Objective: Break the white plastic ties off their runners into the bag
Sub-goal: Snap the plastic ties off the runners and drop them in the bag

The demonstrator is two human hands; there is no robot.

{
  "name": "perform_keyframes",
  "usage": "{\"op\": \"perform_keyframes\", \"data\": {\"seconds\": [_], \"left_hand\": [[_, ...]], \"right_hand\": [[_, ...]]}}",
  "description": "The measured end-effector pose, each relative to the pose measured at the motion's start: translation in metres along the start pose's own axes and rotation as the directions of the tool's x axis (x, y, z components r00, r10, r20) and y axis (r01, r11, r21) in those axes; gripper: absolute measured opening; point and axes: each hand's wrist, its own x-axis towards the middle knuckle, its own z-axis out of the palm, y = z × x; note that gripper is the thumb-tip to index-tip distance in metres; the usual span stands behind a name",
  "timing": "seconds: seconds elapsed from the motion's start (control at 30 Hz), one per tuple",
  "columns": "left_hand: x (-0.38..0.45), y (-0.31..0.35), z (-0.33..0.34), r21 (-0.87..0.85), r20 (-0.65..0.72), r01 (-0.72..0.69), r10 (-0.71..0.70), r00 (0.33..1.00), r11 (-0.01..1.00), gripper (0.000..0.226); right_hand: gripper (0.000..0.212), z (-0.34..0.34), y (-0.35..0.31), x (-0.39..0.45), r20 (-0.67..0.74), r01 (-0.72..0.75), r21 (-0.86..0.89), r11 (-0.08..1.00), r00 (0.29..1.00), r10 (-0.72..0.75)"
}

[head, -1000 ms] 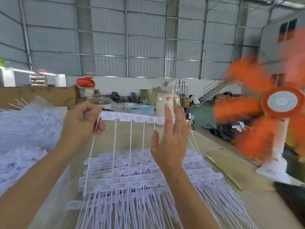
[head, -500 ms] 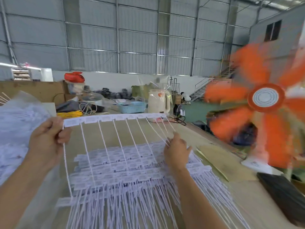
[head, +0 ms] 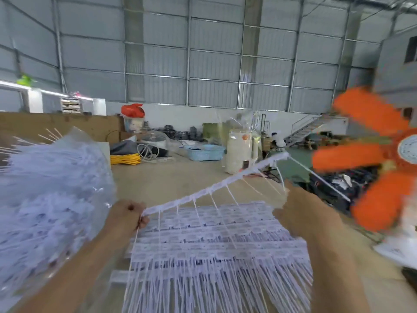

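Warehouse table (head: 176, 179), left hand (head: 127, 214) pinching tilted white runner (head: 216, 186), right hand (head: 300, 211) gripping its ties (head: 232, 197)

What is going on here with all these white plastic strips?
A person is breaking white plastic ties off their runners. The left hand grips one end of a runner strip held up at a slant, while the right hand gathers the ties hanging from it, apparently pulling on them. Below lies a stack of more runners waiting on the table. At the left, a clear bag is already stuffed with loose ties. An orange fan spins at the right.
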Motion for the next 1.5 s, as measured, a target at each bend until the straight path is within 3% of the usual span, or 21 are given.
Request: {"op": "perform_keyframes", "data": {"seconds": [0.07,0.1,0.2,0.27,0.33,0.4,0.5,0.6,0.73,0.83,0.93,1.03,1.13,1.3,1.4,1.5], "left_hand": [[-0.001,-0.004,0.001,0.095,0.013,-0.031,0.029,0.999,0.995,0.036],[-0.002,-0.006,0.003,0.145,0.029,-0.039,0.036,0.999,0.989,0.036],[-0.009,-0.005,0.015,0.203,0.063,-0.080,0.069,0.996,0.976,0.029],[-0.015,0.001,0.026,0.201,0.104,-0.156,0.137,0.985,0.967,0.025],[-0.022,0.007,0.036,0.181,0.140,-0.237,0.213,0.967,0.955,0.023],[-0.026,0.008,0.042,0.179,0.149,-0.294,0.270,0.951,0.939,0.025],[-0.027,0.007,0.040,0.194,0.151,-0.327,0.301,0.942,0.925,0.026],[-0.028,0.006,0.035,0.186,0.121,-0.344,0.326,0.938,0.920,0.029],[-0.028,0.006,0.034,0.039,0.045,-0.229,0.227,0.973,0.973,0.011],[-0.026,0.006,0.033,0.049,0.102,-0.146,0.141,0.985,0.988,0.029],[-0.032,0.006,0.033,0.063,0.205,-0.156,0.140,0.969,0.986,0.040],[-0.034,0.006,0.031,0.154,0.225,-0.208,0.171,0.959,0.966,0.048],[-0.033,0.008,0.030,0.242,0.165,-0.236,0.200,0.966,0.941,0.045],[-0.036,0.017,0.031,0.272,0.242,-0.276,0.212,0.947,0.922,0.043],[-0.037,0.023,0.028,0.232,0.251,-0.187,0.127,0.959,0.955,0.043],[-0.038,0.029,0.024,0.128,0.372,0.065,-0.108,0.922,0.990,0.035]], "right_hand": [[0.038,-0.005,0.001,-0.008,0.123,0.030,-0.112,0.993,0.992,-0.016],[0.046,-0.009,0.002,-0.012,0.101,0.029,-0.134,0.991,0.995,-0.015],[0.048,-0.015,-0.009,-0.020,-0.249,0.015,-0.049,0.999,0.968,-0.026],[0.040,-0.005,-0.031,-0.011,-0.402,0.175,0.031,0.984,0.904,-0.148],[0.049,0.017,-0.061,0.003,-0.352,0.394,0.100,0.914,0.873,-0.338],[0.056,0.044,-0.087,0.014,-0.166,0.520,0.209,0.828,0.853,-0.494],[0.053,0.082,-0.106,0.027,0.080,0.595,0.290,0.750,0.766,-0.638],[0.043,0.103,-0.108,0.033,0.175,0.529,0.552,0.644,0.682,-0.710],[0.032,0.109,-0.109,0.037,0.098,0.476,0.660,0.581,0.712,-0.695],[0.029,0.106,-0.112,0.037,0.070,0.499,0.645,0.578,0.716,-0.695],[0.028,0.109,-0.113,0.039,0.123,0.455,0.690,0.562,0.692,-0.712],[0.026,0.116,-0.111,0.038,0.144,0.437,0.725,0.533,0.661,-0.737],[0.015,0.119,-0.107,0.033,0.106,0.475,0.713,0.515,0.653,-0.750],[0.010,0.115,-0.101,0.031,0.043,0.517,0.723,0.458,0.628,-0.777],[0.018,0.113,-0.101,0.031,0.009,0.536,0.715,0.449,0.634,-0.773],[0.016,0.109,-0.103,0.029,0.011,0.533,0.720,0.444,0.631,-0.776]]}}
